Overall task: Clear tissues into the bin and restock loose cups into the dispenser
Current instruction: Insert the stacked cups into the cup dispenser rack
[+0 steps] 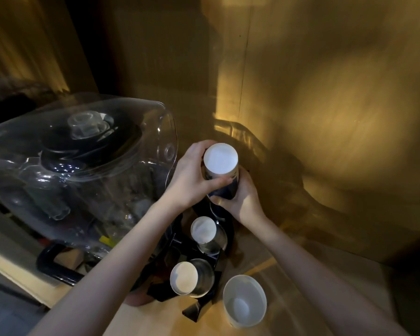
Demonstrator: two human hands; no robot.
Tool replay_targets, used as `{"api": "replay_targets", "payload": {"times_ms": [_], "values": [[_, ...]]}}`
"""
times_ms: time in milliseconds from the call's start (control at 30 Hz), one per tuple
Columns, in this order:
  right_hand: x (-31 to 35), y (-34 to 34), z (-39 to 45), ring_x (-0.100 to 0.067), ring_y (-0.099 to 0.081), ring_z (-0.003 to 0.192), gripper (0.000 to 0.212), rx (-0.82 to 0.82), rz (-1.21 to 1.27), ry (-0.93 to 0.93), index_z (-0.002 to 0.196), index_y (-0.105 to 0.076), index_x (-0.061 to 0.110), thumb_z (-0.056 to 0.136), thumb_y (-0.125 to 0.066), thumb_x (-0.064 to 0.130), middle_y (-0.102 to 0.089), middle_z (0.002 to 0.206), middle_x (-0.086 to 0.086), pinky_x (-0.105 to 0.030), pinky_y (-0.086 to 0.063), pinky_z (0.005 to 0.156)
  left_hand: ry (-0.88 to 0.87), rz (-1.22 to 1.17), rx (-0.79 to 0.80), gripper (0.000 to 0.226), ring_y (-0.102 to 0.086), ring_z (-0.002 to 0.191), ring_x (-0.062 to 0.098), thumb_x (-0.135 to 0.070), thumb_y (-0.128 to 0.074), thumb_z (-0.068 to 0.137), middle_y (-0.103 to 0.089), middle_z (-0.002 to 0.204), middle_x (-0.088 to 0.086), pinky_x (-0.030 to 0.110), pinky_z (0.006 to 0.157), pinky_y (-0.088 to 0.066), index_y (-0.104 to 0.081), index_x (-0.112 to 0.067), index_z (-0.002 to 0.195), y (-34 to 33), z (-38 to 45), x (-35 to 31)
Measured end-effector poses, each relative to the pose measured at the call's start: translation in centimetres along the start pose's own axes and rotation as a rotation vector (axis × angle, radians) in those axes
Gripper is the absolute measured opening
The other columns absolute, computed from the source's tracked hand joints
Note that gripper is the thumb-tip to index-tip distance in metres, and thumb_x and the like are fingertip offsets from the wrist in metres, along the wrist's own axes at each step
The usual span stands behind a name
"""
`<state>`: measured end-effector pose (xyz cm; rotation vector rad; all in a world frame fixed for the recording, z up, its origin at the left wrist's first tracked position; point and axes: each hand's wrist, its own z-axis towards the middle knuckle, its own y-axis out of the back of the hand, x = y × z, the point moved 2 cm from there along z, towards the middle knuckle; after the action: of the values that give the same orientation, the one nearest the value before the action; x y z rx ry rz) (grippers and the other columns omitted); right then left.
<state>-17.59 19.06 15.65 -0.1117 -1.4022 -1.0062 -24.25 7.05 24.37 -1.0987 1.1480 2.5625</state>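
Note:
A stack of upside-down paper cups (220, 163), white bottom facing up and dark blue print on the side, stands over the rear tube of a black cup dispenser (224, 232). My left hand (192, 178) grips the stack's upper part from the left. From the right, my right hand (243, 197) wraps its lower part. Two more dispenser tubes hold inverted cups (203, 229) (184, 277) nearer to me. One loose white cup (245, 300) stands upright and open on the wooden counter (301, 275) to the right of the dispenser. No tissues or bin are in view.
A large clear water bottle (83, 166) lies tilted on a dark stand with a black handle (51, 265) at the left, close to my left forearm. A wood-panelled wall (325, 105) rises behind and to the right. Lighting is dim.

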Motion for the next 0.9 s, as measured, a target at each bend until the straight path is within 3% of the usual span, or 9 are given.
{"api": "replay_targets", "payload": {"times_ms": [200,300,433,733,833,900], "values": [[0.4,1.0,-1.7,-0.024,-0.045,0.123,0.077,-0.118,-0.112,0.141,0.131,-0.040,0.008,0.067,-0.080,0.025,-0.052,0.128,-0.012,-0.026,-0.037,0.093,0.135,-0.161,0.070,0.066,-0.046,0.108,0.008,-0.016,-0.079,0.066,-0.050,0.117,-0.004,-0.003,0.082,-0.034,-0.042,-0.016,0.120,-2.8,-0.5,1.8],[1.0,1.3,-1.8,-0.019,-0.043,0.121,0.071,-0.142,-0.183,0.229,0.131,-0.042,0.010,0.069,-0.076,0.015,-0.054,0.127,-0.011,-0.030,-0.039,0.097,0.216,-0.175,0.073,0.064,-0.047,0.107,0.010,-0.015,-0.079,0.067,-0.051,0.116,-0.002,0.008,0.080,-0.039,-0.041,-0.016,0.119,-4.0,-0.7,3.2],[0.4,0.9,-1.5,-0.025,-0.048,0.114,0.055,-0.092,-0.411,0.352,0.120,-0.055,0.006,0.068,-0.072,0.011,-0.061,0.119,-0.014,-0.045,-0.047,0.096,0.293,-0.110,0.166,0.062,-0.046,0.103,0.010,-0.018,-0.075,0.072,-0.047,0.111,-0.005,0.010,0.070,-0.037,-0.038,-0.017,0.122,-5.2,-0.7,4.3],[0.6,0.9,-1.0,-0.036,-0.061,0.104,0.055,-0.038,-0.649,0.408,0.113,-0.060,0.002,0.063,-0.074,0.020,-0.066,0.112,-0.017,-0.043,-0.050,0.087,0.377,0.023,0.207,0.064,-0.050,0.108,0.021,-0.023,-0.074,0.073,-0.055,0.122,0.010,0.026,0.078,-0.038,-0.039,-0.010,0.125,-5.4,0.2,4.2],[0.9,1.0,-1.1,-0.036,-0.059,0.108,0.056,0.016,-0.694,0.408,0.119,-0.057,0.002,0.068,-0.073,0.019,-0.062,0.118,-0.018,-0.042,-0.049,0.089,0.413,-0.019,0.208,0.064,-0.046,0.100,0.015,-0.022,-0.073,0.074,-0.054,0.123,0.010,0.026,0.078,-0.038,-0.038,-0.013,0.126,-5.3,0.1,4.2],[1.1,1.2,-1.0,-0.033,-0.050,0.119,0.057,0.092,-0.685,0.373,0.131,-0.046,0.005,0.079,-0.065,0.019,-0.051,0.134,-0.015,-0.042,-0.043,0.096,0.418,-0.027,0.210,0.064,-0.047,0.102,0.017,-0.022,-0.072,0.075,-0.053,0.125,0.010,0.026,0.079,-0.038,-0.036,-0.013,0.127,-5.3,-0.1,4.0]]}}
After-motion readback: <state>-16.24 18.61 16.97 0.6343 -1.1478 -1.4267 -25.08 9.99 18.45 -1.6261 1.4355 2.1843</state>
